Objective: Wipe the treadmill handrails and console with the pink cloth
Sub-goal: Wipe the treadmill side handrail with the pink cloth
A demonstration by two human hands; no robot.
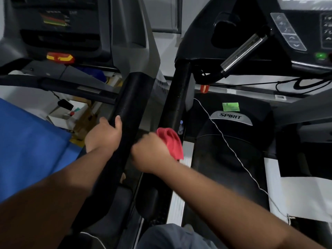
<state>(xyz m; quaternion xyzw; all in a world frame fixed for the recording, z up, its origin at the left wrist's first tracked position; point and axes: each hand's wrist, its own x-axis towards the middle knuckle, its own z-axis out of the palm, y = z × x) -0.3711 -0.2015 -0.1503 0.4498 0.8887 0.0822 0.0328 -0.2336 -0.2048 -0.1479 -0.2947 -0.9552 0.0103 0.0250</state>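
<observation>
You're mid-wipe on the rails, console not yet touched as far as I can judge. Your left hand (104, 133) grips the wide padded rail (129, 108), fingers wrapped under, thumb on top. Your right hand (152, 151) is closed round the cloth (170, 142), bunched into a wad that sticks out past the knuckles toward the narrow rail (177, 97) just beside it; the hand is motion-blurred, so I can't tell whether the cloth is touching that rail or only near it. Both rails run w/ their long axis from you up toward the consoles, lower ends near your body, upper ends meeting the console housings; the narrow one belongs to the right-hand treadmill w/ the SPIRIT badge (230, 116). The cloth's longer side runs roughly the same way as the rail. Next move, I'd say: press the wad flat on the narrow rail and stroke along its length, up to the top, then go on to the console (305, 24) at upper right, incl. the keypad strip (288, 31) and the chrome grip (242, 53).
</observation>
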